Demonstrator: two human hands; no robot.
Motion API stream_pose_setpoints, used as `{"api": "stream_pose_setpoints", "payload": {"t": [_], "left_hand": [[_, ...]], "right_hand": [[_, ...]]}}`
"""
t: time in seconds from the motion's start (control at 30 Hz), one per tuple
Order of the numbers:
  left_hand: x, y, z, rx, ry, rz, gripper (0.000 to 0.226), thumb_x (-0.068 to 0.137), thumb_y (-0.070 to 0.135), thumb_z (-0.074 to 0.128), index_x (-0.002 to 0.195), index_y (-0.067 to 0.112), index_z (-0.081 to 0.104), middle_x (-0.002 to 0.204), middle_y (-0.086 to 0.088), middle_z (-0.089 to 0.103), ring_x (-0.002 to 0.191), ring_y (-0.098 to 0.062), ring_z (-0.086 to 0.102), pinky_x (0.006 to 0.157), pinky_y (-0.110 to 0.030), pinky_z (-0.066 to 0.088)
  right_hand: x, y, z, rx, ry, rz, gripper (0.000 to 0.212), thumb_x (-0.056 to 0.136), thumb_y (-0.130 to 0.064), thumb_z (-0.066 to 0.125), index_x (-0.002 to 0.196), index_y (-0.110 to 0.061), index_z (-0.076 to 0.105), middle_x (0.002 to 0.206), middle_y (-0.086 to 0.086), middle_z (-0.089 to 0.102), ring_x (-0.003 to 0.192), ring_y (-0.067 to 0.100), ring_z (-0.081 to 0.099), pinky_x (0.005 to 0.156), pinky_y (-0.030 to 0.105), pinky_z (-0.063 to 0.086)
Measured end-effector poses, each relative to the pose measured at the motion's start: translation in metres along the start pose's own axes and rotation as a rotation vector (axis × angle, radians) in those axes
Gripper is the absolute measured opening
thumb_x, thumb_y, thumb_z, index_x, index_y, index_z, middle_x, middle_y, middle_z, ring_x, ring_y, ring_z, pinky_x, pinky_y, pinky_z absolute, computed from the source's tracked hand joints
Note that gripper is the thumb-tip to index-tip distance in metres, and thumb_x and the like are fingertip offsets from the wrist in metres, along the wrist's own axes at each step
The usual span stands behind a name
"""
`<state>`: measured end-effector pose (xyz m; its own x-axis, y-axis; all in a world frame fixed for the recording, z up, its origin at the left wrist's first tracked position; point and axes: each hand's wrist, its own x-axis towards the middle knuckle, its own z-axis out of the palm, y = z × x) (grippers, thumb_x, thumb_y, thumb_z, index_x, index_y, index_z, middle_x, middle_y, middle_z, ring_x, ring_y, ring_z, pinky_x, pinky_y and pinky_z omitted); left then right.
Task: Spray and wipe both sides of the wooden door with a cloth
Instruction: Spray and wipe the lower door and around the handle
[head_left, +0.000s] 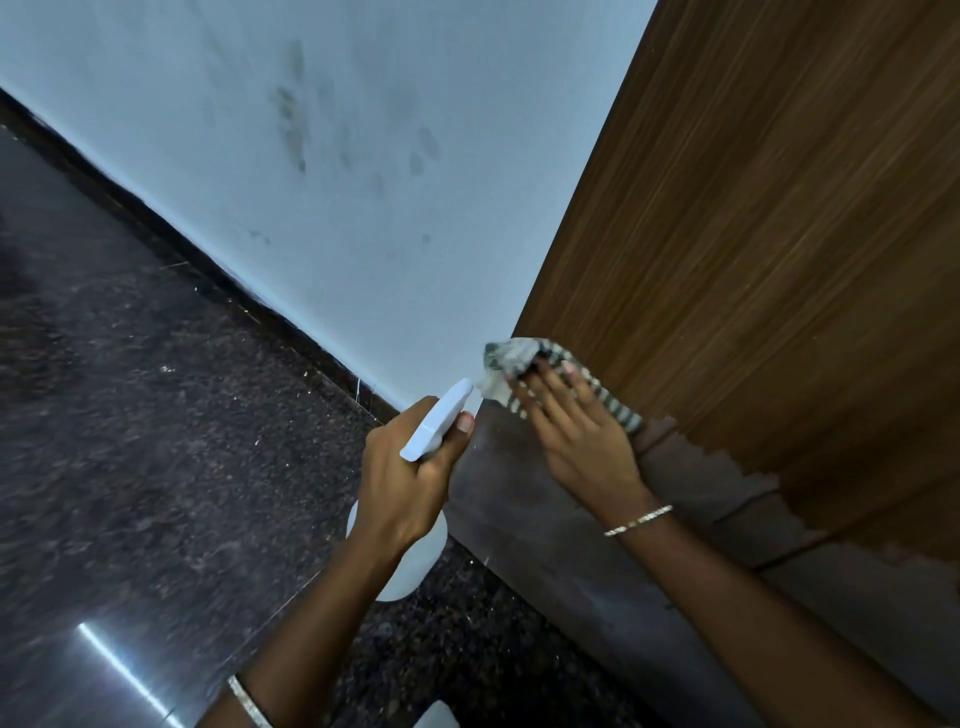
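1. While the right hand (582, 431) is lying flat with its fingers nearly straight, it is pressing the cloth (524, 358) against the low part of the wooden door (753, 234), close to the door's edge beside the wall (337, 156)
2. The left hand (405, 478) is curling round the neck of the spray bottle (439, 423), its nozzle is pointing toward the door's edge, and the bottle's body is hanging below the fist over the floor (130, 389)
3. The cloth is looking soft, thin and light, striped in dark and pale bands and bunching into folds; it is likely to ball up unless a broad palm is spreading it, so a flat press is suiting it better than a pinch
4. The bottle is looking like smooth white plastic, rigid and light; the narrow neck under the trigger is offering the surest hold, since the round body could be slippery when wet
5. The door is showing a stiff brown face with fine straight grain, and low down the veneer is giving way along a ragged line to a duller greyish panel, where the chipped edge could be snagging the cloth
6. The wall is showing pale matt paint with dark smudges, the floor is gleaming as dark speckled stone, and a thin bangle (638, 520) is circling the right wrist
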<state>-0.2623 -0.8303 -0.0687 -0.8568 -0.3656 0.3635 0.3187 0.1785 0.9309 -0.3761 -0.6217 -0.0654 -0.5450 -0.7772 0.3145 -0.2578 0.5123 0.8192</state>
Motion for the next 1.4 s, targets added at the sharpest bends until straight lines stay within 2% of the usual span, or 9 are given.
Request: {"api": "stream_pose_setpoints", "payload": {"t": [0.27, 0.6, 0.77, 0.93, 1.0, 1.1, 1.17, 1.27, 1.4], "left_hand": [[-0.013, -0.021, -0.009, 0.193, -0.099, 0.042, 0.04, 0.094, 0.051, 0.053, 0.067, 0.021, 0.051, 0.056, 0.004, 0.051, 0.052, -0.022, 0.052, 0.052, -0.049, 0.044], [-0.014, -0.039, -0.01, 0.11, -0.094, -0.014, 0.027, 0.095, 0.038, 0.063, 0.072, 0.023, 0.062, 0.057, 0.003, 0.054, 0.05, -0.02, 0.052, 0.047, -0.042, 0.045], [-0.016, -0.048, -0.012, 0.046, -0.064, -0.02, 0.03, 0.094, 0.035, 0.064, 0.082, 0.008, 0.067, 0.057, -0.007, 0.057, 0.048, -0.029, 0.053, 0.05, -0.05, 0.047], [-0.021, -0.053, -0.015, 0.061, -0.07, -0.013, 0.023, 0.094, 0.035, 0.064, 0.078, 0.018, 0.067, 0.058, -0.002, 0.057, 0.047, -0.023, 0.055, 0.049, -0.05, 0.047], [-0.025, -0.055, -0.018, 0.065, -0.071, -0.03, 0.028, 0.094, 0.036, 0.064, 0.075, 0.017, 0.064, 0.058, -0.004, 0.057, 0.046, -0.024, 0.055, 0.049, -0.05, 0.047], [-0.028, -0.053, -0.021, 0.061, -0.078, -0.044, 0.029, 0.094, 0.036, 0.064, 0.075, 0.014, 0.064, 0.059, -0.005, 0.057, 0.047, -0.024, 0.055, 0.05, -0.051, 0.047], [-0.027, -0.05, -0.021, 0.055, -0.074, -0.039, 0.027, 0.094, 0.034, 0.065, 0.079, 0.012, 0.066, 0.059, -0.004, 0.058, 0.047, -0.023, 0.055, 0.05, -0.051, 0.047], [-0.023, -0.049, -0.021, 0.052, -0.057, -0.042, 0.029, 0.095, 0.035, 0.065, 0.083, 0.008, 0.068, 0.058, -0.005, 0.059, 0.047, -0.024, 0.054, 0.051, -0.051, 0.047], [-0.021, -0.05, -0.018, 0.051, -0.056, -0.035, 0.025, 0.095, 0.029, 0.065, 0.075, 0.015, 0.063, 0.056, -0.001, 0.056, 0.047, -0.024, 0.055, 0.05, -0.049, 0.045]], "right_hand": [[-0.127, 0.049, -0.013, -0.062, 0.012, 0.217, 0.064, 0.1, -0.019, 0.05, 0.161, -0.012, 0.033, 0.139, 0.013, 0.062, 0.134, 0.032, 0.046, 0.127, 0.047, 0.012], [-0.006, 0.01, -0.015, 0.113, 0.176, 0.267, 0.066, 0.105, -0.027, 0.046, 0.165, -0.016, 0.02, 0.164, 0.01, 0.037, 0.151, 0.033, 0.029, 0.128, 0.052, 0.009], [0.023, -0.036, 0.017, 0.038, 0.157, 0.104, 0.067, 0.102, -0.019, 0.038, 0.164, -0.007, 0.016, 0.169, 0.014, 0.023, 0.157, 0.036, 0.017, 0.128, 0.056, 0.004], [-0.04, -0.099, 0.064, -0.053, -0.191, -0.337, 0.061, 0.102, -0.027, 0.024, 0.16, -0.01, 0.033, 0.166, 0.017, 0.003, 0.145, 0.058, -0.029, 0.117, 0.067, -0.024], [-0.047, -0.099, 0.061, -0.043, -0.28, -0.388, 0.063, 0.101, -0.022, 0.014, 0.161, -0.01, 0.027, 0.167, 0.015, 0.005, 0.146, 0.053, -0.029, 0.114, 0.065, -0.03], [-0.039, -0.071, 0.034, 0.055, -0.093, -0.139, 0.061, 0.098, -0.017, 0.024, 0.156, -0.005, 0.041, 0.162, 0.013, 0.04, 0.157, 0.034, 0.016, 0.125, 0.056, -0.015], [-0.032, -0.04, 0.013, 0.151, 0.035, 0.109, 0.06, 0.098, -0.014, 0.031, 0.157, -0.004, 0.038, 0.156, 0.015, 0.048, 0.154, 0.033, 0.03, 0.129, 0.051, 0.001], [-0.025, -0.002, -0.007, 0.133, 0.132, 0.302, 0.063, 0.1, -0.006, 0.03, 0.163, -0.008, 0.024, 0.164, 0.014, 0.036, 0.157, 0.033, 0.019, 0.128, 0.051, 0.008], [-0.017, -0.018, 0.005, 0.032, 0.129, 0.263, 0.066, 0.102, -0.012, 0.033, 0.165, -0.009, 0.015, 0.167, 0.012, 0.03, 0.156, 0.034, 0.015, 0.128, 0.053, 0.001]]}}
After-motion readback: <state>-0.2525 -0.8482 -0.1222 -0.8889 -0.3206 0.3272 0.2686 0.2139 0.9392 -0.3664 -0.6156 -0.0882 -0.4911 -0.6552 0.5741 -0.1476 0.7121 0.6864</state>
